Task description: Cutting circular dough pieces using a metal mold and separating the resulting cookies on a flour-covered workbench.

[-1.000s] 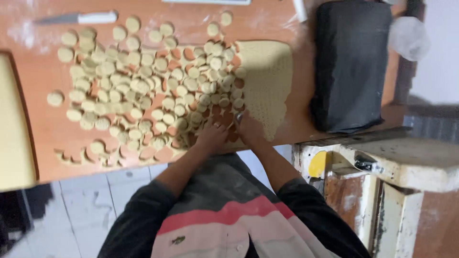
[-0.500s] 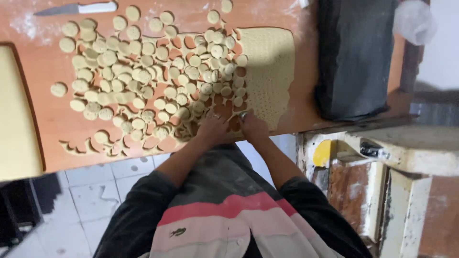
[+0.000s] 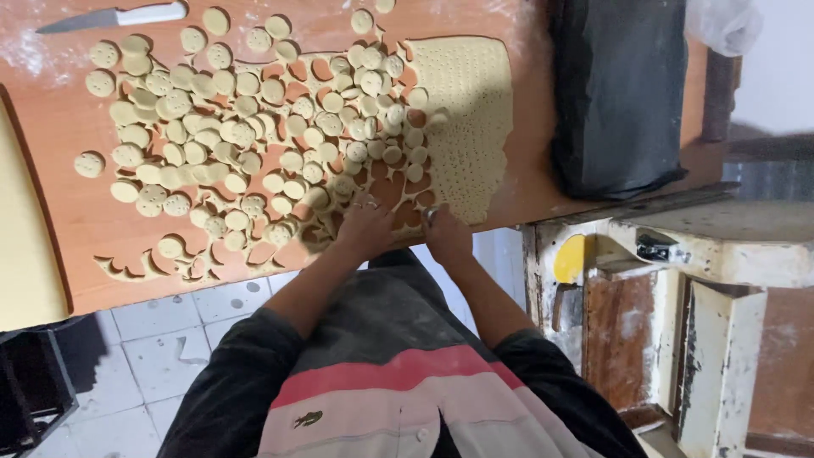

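A perforated sheet of pale dough (image 3: pixel 466 110) lies on the orange-brown table (image 3: pixel 76 246). Left of it, many small round dough discs (image 3: pixel 237 127) lie scattered over the cut-out scrap lattice (image 3: pixel 144 267). My left hand (image 3: pixel 365 227) rests with its fingers spread on the scraps and discs at the table's near edge. Just to its right, my right hand (image 3: pixel 447 237) is closed around a small round metal cutter (image 3: pixel 430 215), pressed at the near left corner of the uncut sheet.
A white-handled knife (image 3: pixel 110 17) lies at the far left of the table. A black block-shaped object (image 3: pixel 619 93) stands to the right of the dough. A pale board (image 3: pixel 25 237) sits at the left edge. A worn metal stand (image 3: pixel 695 280) and the tiled floor (image 3: pixel 153 339) are below.
My left hand has shifted slightly left along the near edge of the dough. My right hand stays at the sheet's near corner. The view has moved a little.
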